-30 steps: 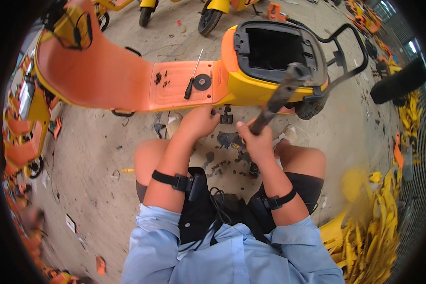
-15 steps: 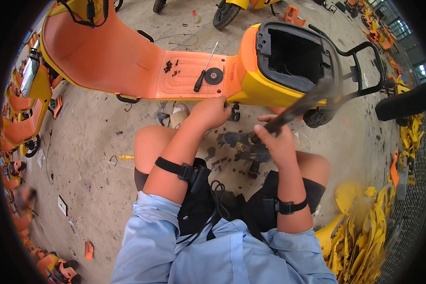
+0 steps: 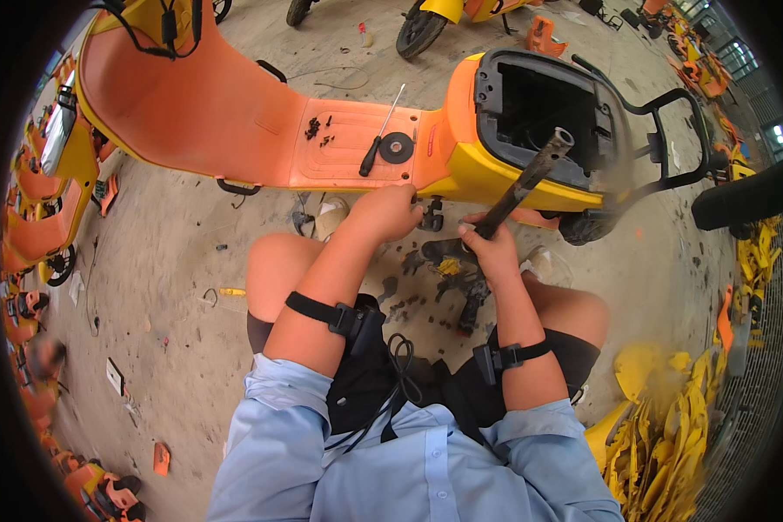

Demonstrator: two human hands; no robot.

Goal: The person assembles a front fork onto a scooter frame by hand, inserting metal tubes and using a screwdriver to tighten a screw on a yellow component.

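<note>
Screws point(image 3: 313, 129) found loose on footboard point(image 3: 344, 163), upper centre; fitting point(image 3: 435, 215) apparently not yet detached. Pipe point(image 3: 524, 184) gripped by right hand point(image 3: 496, 252); left hand point(image 3: 386, 213) curled beside fitting, contents undetermined.

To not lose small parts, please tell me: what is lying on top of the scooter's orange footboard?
A screwdriver, a black disc and small dark pieces lie on the footboard. The disc hides whatever is under it.

Scooter workshop: opened scooter point(image 3: 433, 143), heaped yellow panels point(image 3: 657, 439)
</note>
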